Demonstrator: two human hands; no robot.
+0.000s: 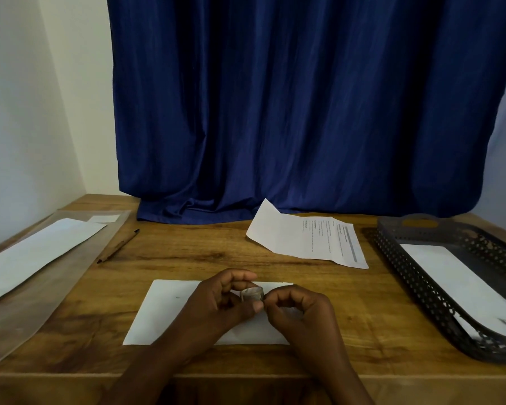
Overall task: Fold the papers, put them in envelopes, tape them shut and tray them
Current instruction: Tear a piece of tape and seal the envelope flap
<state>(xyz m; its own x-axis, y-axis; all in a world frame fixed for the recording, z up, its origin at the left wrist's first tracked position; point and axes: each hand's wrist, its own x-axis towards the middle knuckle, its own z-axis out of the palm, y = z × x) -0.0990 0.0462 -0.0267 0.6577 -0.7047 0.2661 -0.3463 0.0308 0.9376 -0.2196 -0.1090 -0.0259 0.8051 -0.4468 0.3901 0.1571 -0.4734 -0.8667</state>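
- Your left hand [216,299] comes in from the near edge of the table [205,252], fingers curled, and holds a small tape roll [252,293] above the envelope [170,311]; the thumb lies under the roll and the fingers arch over its far side.
- Your right hand [300,309] meets it from the right, fingers bent tight, with the fingertips pinching at the roll's near right edge. Whether they grip the roll itself or a loose tape end, you cannot tell from here.
- The two hands touch at the roll, directly over the envelope's middle and right half.
- The envelope lies flat on the table close to the near edge, its left half bare, its right part hidden under your hands.
- Beyond the envelope and to its right, a printed paper [310,238] lies creased and partly lifted at its far corner.
- Right of the envelope, well apart, a dark tray [406,258] holds a white envelope.
- Left of the envelope, a pen [119,246] lies at a slant, and further left a clear sleeve [56,276] carries more white envelopes.
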